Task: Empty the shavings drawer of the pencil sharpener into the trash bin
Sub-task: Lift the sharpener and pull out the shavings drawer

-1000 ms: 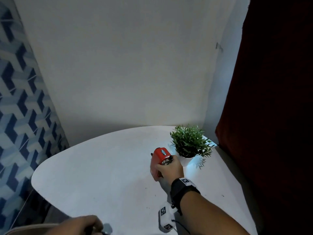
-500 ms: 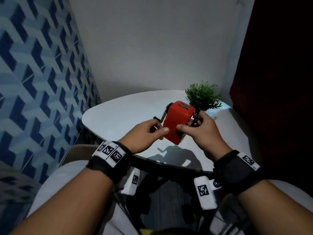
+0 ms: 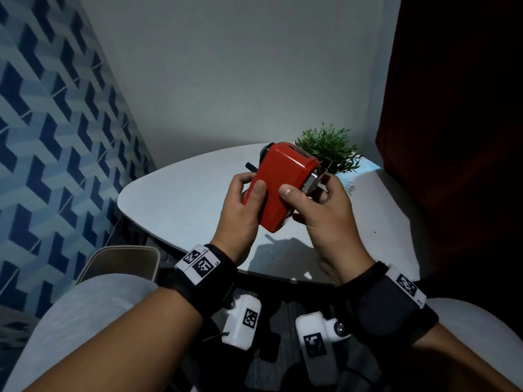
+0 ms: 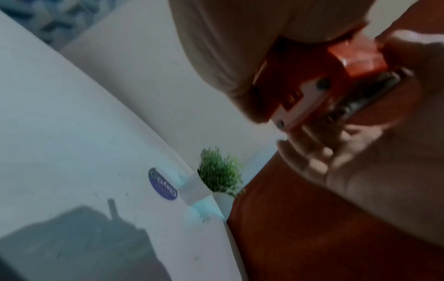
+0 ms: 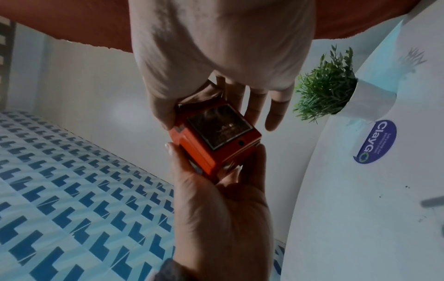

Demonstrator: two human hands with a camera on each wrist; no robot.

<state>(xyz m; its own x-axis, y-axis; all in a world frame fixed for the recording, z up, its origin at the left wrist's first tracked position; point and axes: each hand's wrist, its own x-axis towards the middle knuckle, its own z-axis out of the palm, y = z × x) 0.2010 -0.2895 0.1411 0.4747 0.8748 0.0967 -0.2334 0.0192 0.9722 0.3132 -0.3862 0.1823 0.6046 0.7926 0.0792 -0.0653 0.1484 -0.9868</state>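
Two hands are gripping one glossy red box-shaped pencil sharpener (image 3: 278,188) in the air, just above the near edge of the white rounded table (image 3: 181,193). The left hand (image 3: 240,213) is wrapping its crank end, thumb lying flat on the red top face; the right hand (image 3: 319,213) is clamping the opposite end, thumb on top, some fingers curling beneath and others reaching past the end. Both are closed on it, close together.

Step in hand, as I'm judging it: getting a pinch on the dark translucent shavings drawer (image 5: 220,130), which is sitting flush in the body, not yet drawn. To do it well: keep the left hand steadying the housing, hold the sharpener level, draw the drawer straight out slowly, and keep it upright so nothing spills before reaching a bin. No trash bin is showing in any view.

Looks: smooth hard shell, black crank handle (image 3: 251,166) at the left end, metal clamp plate (image 3: 315,176) at the right. Shavings level can't be told. A small green potted plant (image 3: 329,148) is standing behind on the table.
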